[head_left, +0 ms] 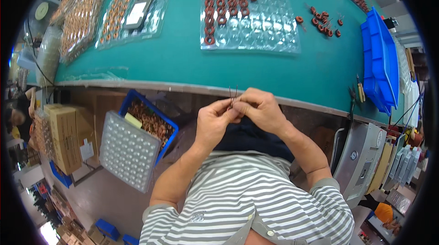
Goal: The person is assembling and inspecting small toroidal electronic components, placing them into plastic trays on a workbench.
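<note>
Green bench [183, 62] fills the upper half of my view, curving under the fisheye. Far left on it I see trays packed with copper coils [80, 18], then a clear tray [137, 14] partly loaded and with a flat dark device lying on it. Below the bench edge, a blue bin [153, 119] of coils sits by my left knee, an empty clear tray [128, 151] leaning across it.

My left hand [215, 121] and right hand [260, 107] meet just below the bench edge, fingers pinched together on a small coil [233, 103] whose 2 thin wire leads stick upward; the coil body itself is mostly hidden by the fingertips.

Mid-bench, the blister tray [249, 16] has only its upper-left pockets filled, so I judge most of that tray is left to fill. Right of it lie loose coils [322, 21], then stacked blue bins [379, 62] at the edge.
</note>
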A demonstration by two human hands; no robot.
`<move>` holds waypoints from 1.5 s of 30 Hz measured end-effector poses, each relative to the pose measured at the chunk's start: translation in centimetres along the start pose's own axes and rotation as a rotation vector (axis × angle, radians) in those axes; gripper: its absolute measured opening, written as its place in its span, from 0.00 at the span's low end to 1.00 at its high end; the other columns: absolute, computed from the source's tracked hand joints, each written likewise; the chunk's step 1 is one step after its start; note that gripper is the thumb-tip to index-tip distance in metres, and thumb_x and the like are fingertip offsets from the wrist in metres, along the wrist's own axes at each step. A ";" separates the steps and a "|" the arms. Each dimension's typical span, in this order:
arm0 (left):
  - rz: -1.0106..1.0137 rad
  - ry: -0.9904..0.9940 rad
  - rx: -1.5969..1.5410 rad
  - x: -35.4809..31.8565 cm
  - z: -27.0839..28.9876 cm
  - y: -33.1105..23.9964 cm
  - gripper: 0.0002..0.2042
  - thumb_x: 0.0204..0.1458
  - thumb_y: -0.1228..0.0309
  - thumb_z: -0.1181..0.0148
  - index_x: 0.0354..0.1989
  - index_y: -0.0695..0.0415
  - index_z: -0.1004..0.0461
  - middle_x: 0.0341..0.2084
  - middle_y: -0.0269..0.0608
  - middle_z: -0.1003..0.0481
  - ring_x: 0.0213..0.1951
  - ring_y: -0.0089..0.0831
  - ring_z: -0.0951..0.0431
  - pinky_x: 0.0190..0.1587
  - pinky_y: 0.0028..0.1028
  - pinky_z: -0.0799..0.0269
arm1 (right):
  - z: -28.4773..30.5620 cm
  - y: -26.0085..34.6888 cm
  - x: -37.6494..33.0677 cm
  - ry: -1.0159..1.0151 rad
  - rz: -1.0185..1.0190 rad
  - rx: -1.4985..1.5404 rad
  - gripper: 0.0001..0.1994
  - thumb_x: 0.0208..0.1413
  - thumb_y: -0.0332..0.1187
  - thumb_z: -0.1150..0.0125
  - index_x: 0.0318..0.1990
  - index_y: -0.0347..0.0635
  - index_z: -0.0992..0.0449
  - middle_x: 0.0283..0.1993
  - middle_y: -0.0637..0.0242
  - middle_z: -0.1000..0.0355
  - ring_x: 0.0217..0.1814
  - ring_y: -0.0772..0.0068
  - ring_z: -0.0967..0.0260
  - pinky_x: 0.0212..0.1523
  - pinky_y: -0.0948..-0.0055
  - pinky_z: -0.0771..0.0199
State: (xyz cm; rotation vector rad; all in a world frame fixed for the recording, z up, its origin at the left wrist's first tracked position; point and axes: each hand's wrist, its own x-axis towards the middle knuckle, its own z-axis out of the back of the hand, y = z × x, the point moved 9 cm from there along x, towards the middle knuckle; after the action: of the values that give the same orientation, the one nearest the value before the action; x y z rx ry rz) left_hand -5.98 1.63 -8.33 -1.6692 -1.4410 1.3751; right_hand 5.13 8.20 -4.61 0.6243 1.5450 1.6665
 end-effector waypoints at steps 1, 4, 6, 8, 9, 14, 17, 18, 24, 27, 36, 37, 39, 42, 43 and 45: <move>0.016 0.008 0.035 0.2 -0.2 -0.2 0.14 0.58 0.73 0.38 0.48 0.69 0.24 0.34 0.41 0.21 0.35 0.23 0.21 0.36 0.22 0.21 | 0.2 0.2 0.3 0.006 -0.012 -0.046 0.06 0.55 0.29 0.35 0.34 0.33 0.19 0.29 0.61 0.25 0.31 0.74 0.26 0.32 0.75 0.27; 0.058 0.015 0.062 0.9 -0.2 -0.6 0.14 0.58 0.72 0.38 0.49 0.68 0.24 0.35 0.40 0.20 0.36 0.24 0.20 0.37 0.22 0.21 | 0.4 2.8 1.4 0.017 0.141 -0.252 0.04 0.52 0.27 0.35 0.31 0.36 0.19 0.27 0.60 0.25 0.29 0.66 0.27 0.30 0.69 0.28; 0.020 0.046 0.018 1.9 -0.6 -1.6 0.15 0.58 0.72 0.38 0.51 0.67 0.25 0.36 0.41 0.21 0.37 0.25 0.20 0.37 0.22 0.21 | 1.1 3.6 2.6 0.023 0.156 -0.303 0.03 0.52 0.27 0.35 0.30 0.37 0.20 0.28 0.60 0.25 0.29 0.65 0.27 0.30 0.68 0.28; -0.034 0.052 -0.058 2.9 -0.9 -2.7 0.18 0.58 0.72 0.38 0.55 0.67 0.28 0.40 0.43 0.21 0.39 0.27 0.20 0.38 0.23 0.21 | 2.3 5.1 3.9 -0.027 0.300 -0.292 0.03 0.52 0.27 0.35 0.29 0.38 0.20 0.28 0.62 0.24 0.29 0.69 0.27 0.31 0.70 0.29; -0.037 0.054 -0.062 3.2 -1.3 -3.3 0.18 0.58 0.72 0.38 0.55 0.67 0.28 0.40 0.43 0.21 0.39 0.27 0.20 0.38 0.23 0.21 | 4.0 5.4 5.1 -0.111 0.309 -0.274 0.03 0.53 0.28 0.36 0.30 0.38 0.19 0.28 0.62 0.24 0.29 0.71 0.28 0.31 0.71 0.29; -0.092 -0.001 0.055 3.4 -0.6 -4.1 0.16 0.60 0.73 0.42 0.54 0.68 0.28 0.40 0.44 0.21 0.39 0.26 0.21 0.37 0.21 0.24 | 15.0 5.7 15.5 -0.436 0.202 -0.439 0.09 0.58 0.32 0.42 0.34 0.39 0.17 0.31 0.66 0.20 0.28 0.79 0.31 0.32 0.74 0.31; -0.035 0.068 0.129 3.0 -1.1 -2.6 0.14 0.60 0.73 0.42 0.51 0.68 0.26 0.38 0.43 0.20 0.37 0.24 0.21 0.35 0.20 0.26 | 18.8 3.3 20.8 -0.537 0.287 -0.589 0.11 0.53 0.37 0.36 0.34 0.37 0.18 0.27 0.56 0.23 0.29 0.66 0.26 0.32 0.66 0.29; -0.013 0.041 0.134 2.8 -0.8 -2.2 0.13 0.60 0.73 0.42 0.50 0.68 0.25 0.38 0.43 0.20 0.37 0.24 0.21 0.35 0.20 0.26 | 18.6 2.1 22.1 -0.516 0.259 -0.719 0.11 0.53 0.38 0.36 0.35 0.38 0.18 0.29 0.56 0.22 0.32 0.62 0.24 0.35 0.65 0.28; -0.003 -0.038 0.116 1.7 1.5 -1.1 0.10 0.60 0.75 0.42 0.46 0.67 0.24 0.35 0.44 0.20 0.35 0.26 0.21 0.34 0.21 0.26 | 21.5 1.4 21.5 -0.418 0.092 -0.630 0.11 0.54 0.38 0.39 0.40 0.42 0.18 0.38 0.54 0.21 0.42 0.54 0.23 0.45 0.62 0.24; 0.009 -0.053 0.126 1.3 2.3 -0.8 0.10 0.60 0.75 0.42 0.46 0.67 0.24 0.35 0.43 0.20 0.35 0.26 0.21 0.34 0.21 0.26 | 28.6 1.7 18.4 -0.664 0.188 -0.952 0.10 0.55 0.35 0.39 0.42 0.44 0.19 0.40 0.56 0.22 0.44 0.54 0.24 0.49 0.61 0.26; -0.004 -0.035 0.127 1.2 2.2 -0.2 0.10 0.60 0.73 0.41 0.45 0.65 0.23 0.36 0.43 0.20 0.36 0.25 0.20 0.34 0.20 0.28 | 34.5 -2.3 15.3 -0.438 -0.292 -1.210 0.15 0.54 0.36 0.37 0.48 0.42 0.23 0.45 0.55 0.24 0.53 0.51 0.29 0.54 0.55 0.29; 0.004 -0.026 0.116 1.5 1.9 0.0 0.09 0.60 0.73 0.41 0.45 0.65 0.22 0.36 0.43 0.20 0.36 0.25 0.20 0.34 0.20 0.28 | 34.6 -2.1 14.9 -0.437 -0.256 -1.265 0.16 0.54 0.36 0.37 0.48 0.42 0.23 0.46 0.55 0.24 0.53 0.51 0.29 0.54 0.55 0.29; -0.005 -0.017 0.129 1.3 1.4 -0.2 0.10 0.60 0.73 0.42 0.45 0.65 0.23 0.36 0.43 0.20 0.36 0.24 0.21 0.34 0.20 0.28 | 35.0 -2.1 14.5 -0.443 -0.211 -1.308 0.16 0.53 0.37 0.36 0.48 0.41 0.23 0.46 0.55 0.24 0.53 0.51 0.29 0.54 0.55 0.29; -0.001 -0.008 0.135 0.8 1.2 -0.3 0.10 0.60 0.73 0.41 0.46 0.65 0.23 0.36 0.42 0.20 0.36 0.24 0.21 0.34 0.20 0.28 | 36.5 -1.2 13.5 -0.644 -0.044 -0.994 0.17 0.53 0.36 0.37 0.49 0.40 0.22 0.41 0.55 0.23 0.43 0.53 0.25 0.50 0.59 0.28; -0.004 -0.005 0.143 0.7 1.3 -0.4 0.10 0.60 0.73 0.41 0.46 0.65 0.23 0.36 0.42 0.20 0.36 0.24 0.21 0.34 0.20 0.28 | 36.6 0.0 12.7 -0.730 0.093 -0.925 0.15 0.53 0.37 0.38 0.48 0.43 0.22 0.43 0.55 0.24 0.46 0.53 0.27 0.50 0.57 0.28; -0.010 -0.031 0.177 0.1 2.1 -0.8 0.10 0.60 0.74 0.42 0.46 0.65 0.23 0.36 0.42 0.19 0.36 0.24 0.21 0.35 0.20 0.27 | 35.6 1.6 12.1 -0.804 0.248 -0.830 0.14 0.53 0.38 0.39 0.46 0.45 0.22 0.45 0.54 0.25 0.50 0.53 0.29 0.50 0.55 0.29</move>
State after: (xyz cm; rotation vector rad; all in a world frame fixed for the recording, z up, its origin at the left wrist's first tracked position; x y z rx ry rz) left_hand -8.24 1.48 -8.41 -1.5327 -1.3011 1.4835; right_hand 25.59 39.39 0.48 0.8741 0.1734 1.7199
